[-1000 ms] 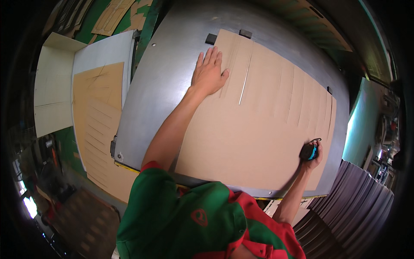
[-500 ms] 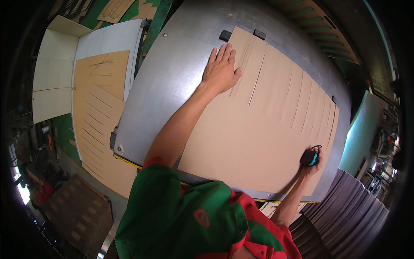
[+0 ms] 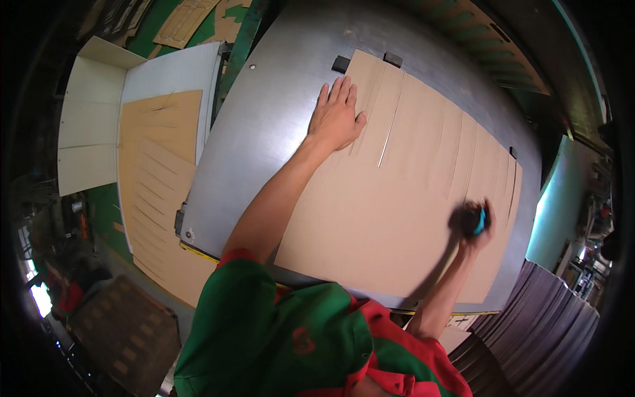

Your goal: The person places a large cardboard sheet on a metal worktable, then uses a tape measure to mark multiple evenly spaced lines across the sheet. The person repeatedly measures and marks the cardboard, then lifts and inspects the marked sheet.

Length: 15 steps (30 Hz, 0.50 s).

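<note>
A large brown cardboard sheet (image 3: pixel 370 218) lies on a grey metal table (image 3: pixel 258 112), with several long slits cut in from its far edge. My left hand (image 3: pixel 335 118) rests flat near the sheet's far left edge, palm down and fingers stretched out. In my right hand (image 3: pixel 485 231) is a rounded black and blue tape measure (image 3: pixel 477 220), blurred by motion, over the right part of the sheet. A dark shadow falls on the cardboard beside it. My fingers wrap round its right side and are partly hidden.
Small dark blocks (image 3: pixel 393 59) sit at the sheet's far edge. To the left, another slit cardboard sheet (image 3: pixel 165 218) lies on a white-topped surface beside a pale upright panel (image 3: pixel 89 126). A dark stack of ridged sheets (image 3: pixel 539 324) stands at the lower right.
My right hand has moved a little away from me with the tape measure, and appears lifted off the sheet. My left hand stays flat; the whole view has shifted slightly.
</note>
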Each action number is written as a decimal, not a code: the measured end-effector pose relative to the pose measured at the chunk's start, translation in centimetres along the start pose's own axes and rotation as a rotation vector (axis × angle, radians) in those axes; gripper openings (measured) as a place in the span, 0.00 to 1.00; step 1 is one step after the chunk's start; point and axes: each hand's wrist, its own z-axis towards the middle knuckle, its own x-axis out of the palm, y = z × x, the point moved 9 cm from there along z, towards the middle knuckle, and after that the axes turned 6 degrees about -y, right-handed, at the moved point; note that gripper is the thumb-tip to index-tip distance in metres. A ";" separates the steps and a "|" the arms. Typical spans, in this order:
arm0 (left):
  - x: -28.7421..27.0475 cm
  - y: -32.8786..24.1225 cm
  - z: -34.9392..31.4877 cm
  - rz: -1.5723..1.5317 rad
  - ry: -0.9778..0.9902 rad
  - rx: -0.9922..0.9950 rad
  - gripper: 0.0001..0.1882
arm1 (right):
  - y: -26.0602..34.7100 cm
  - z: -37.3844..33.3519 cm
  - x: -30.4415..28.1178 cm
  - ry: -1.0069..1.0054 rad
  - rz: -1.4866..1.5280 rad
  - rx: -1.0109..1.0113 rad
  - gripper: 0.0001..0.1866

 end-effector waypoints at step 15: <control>-0.2 0.1 0.0 -0.064 -0.036 0.019 0.32 | -18.6 0.0 38.2 0.961 -1.917 -0.400 0.28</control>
